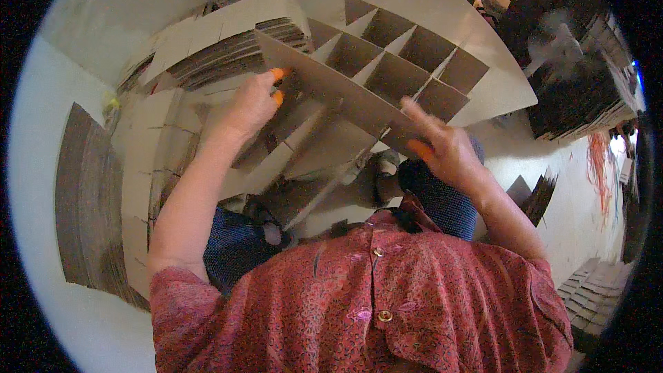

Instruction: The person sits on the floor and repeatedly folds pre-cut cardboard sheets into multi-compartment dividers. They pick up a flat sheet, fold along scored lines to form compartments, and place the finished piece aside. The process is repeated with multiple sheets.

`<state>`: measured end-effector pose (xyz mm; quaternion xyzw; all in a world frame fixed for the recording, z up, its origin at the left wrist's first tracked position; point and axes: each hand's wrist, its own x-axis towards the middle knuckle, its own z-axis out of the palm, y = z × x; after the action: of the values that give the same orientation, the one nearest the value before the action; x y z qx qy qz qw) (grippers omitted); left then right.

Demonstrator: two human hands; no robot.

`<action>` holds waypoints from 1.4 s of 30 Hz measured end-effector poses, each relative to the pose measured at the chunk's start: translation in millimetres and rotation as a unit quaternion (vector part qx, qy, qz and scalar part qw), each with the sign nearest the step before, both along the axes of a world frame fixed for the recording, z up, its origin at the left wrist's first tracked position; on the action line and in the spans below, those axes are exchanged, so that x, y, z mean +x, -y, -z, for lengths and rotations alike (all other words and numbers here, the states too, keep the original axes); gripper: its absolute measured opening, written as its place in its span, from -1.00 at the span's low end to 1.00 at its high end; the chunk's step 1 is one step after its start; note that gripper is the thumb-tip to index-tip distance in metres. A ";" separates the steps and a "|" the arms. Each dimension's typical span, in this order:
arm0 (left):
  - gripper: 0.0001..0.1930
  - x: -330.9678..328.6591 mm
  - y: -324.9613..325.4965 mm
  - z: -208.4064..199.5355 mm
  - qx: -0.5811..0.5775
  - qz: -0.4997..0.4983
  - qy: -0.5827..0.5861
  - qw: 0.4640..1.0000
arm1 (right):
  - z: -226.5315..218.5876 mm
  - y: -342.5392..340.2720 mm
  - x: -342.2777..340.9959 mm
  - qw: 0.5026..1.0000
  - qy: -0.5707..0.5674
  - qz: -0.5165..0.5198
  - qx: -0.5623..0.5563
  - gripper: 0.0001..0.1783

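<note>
Brown cardboard forms the open-celled partition grid (414,48) in front of you, lying over the pale, round-cornered worktop (504,97). Its near wall is a long, flat brown cardboard strip (331,88), slanting from the upper left down toward your right.

Your right hand (445,145) pinches this strip near its lower end, the orange-covered thumb on the near face and the other fingers reaching over the top edge. Your left hand (257,102) is at the other end, two orange-tipped fingers against the near face; you cannot tell whether they grip it.

Beyond your left hand sits a layered stack of tan cardboard strips (231,45), and farther left a tall brown cardboard pile (90,200). Off to your right, thin red-orange strings (599,166) hang down.
</note>
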<state>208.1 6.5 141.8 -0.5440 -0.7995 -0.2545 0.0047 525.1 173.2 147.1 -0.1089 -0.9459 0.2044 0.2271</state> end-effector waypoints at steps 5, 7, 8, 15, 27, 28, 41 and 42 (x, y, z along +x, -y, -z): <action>-0.65 -12.4 1.1 3.4 -0.060 -0.014 0.077 0.995 | -14.2 0.0 -7.1 0.993 0.116 -0.025 -0.017 -0.30; -0.68 -8.9 -5.5 -7.8 -0.073 -0.009 0.164 0.984 | -5.0 -2.6 -5.7 0.990 0.139 -0.024 0.019 -0.26; -0.68 -13.2 -8.0 -9.7 -0.029 -0.034 0.125 0.991 | -1.3 -3.8 -6.0 0.991 0.131 -0.022 0.024 -0.25; -0.64 -98.1 -24.5 -4.9 0.181 -0.164 -0.319 0.916 | 15.8 -30.2 -24.3 0.993 0.067 -0.009 0.094 -0.32; -0.73 -34.9 -32.5 -28.4 0.238 -0.020 -0.147 0.960 | -25.0 -7.7 -51.2 0.943 -0.112 0.021 -0.313 -0.59; -0.72 -6.5 -28.5 -32.6 0.256 0.025 -0.187 0.948 | -22.7 -1.9 -59.8 0.881 -0.135 -0.023 -0.453 -0.59; -0.41 -14.7 29.5 -55.8 0.391 -0.126 0.139 0.901 | -59.0 33.8 -33.0 0.903 -0.205 0.029 -0.377 -0.81; -0.43 -32.6 35.7 -54.9 0.342 -0.133 0.187 0.911 | -61.0 40.2 -30.4 0.911 -0.201 0.041 -0.358 -0.81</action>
<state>175.6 -29.3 196.7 -0.3399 -0.7151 -0.6062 0.0749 494.7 133.0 208.2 -0.1780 -0.7383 0.5373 0.3668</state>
